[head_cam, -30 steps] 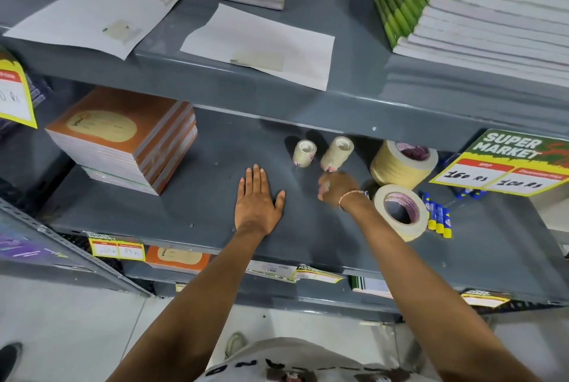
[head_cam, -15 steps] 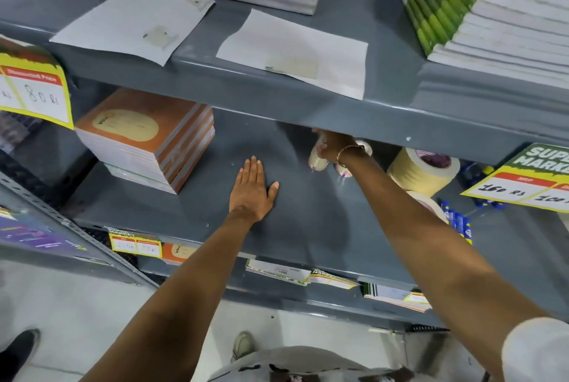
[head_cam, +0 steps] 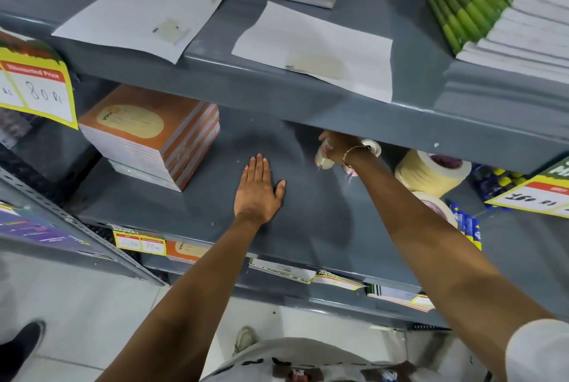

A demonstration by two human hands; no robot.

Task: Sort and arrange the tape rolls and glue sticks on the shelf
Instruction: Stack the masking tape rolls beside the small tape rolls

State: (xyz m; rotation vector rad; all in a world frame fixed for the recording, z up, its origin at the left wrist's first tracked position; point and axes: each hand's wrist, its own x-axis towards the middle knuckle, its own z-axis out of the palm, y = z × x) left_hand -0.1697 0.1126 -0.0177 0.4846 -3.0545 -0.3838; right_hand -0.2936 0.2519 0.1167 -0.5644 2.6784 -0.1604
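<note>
Grey shelf (head_cam: 308, 227) is carrying your left hand (head_cam: 257, 189), lying flat, fingers spread, gripping nothing. Your right hand (head_cam: 337, 146) is closing around a small tape roll (head_cam: 323, 158) at the back.

free: shelf (head_cam: 308, 221) centre | blocked: notebooks (head_cam: 154, 138) left, masking tape (head_cam: 431, 172) right

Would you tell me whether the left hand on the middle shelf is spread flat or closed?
Spread flat: the left hand lies palm-down on the bare grey shelf, fingers extended, holding nothing.
</note>
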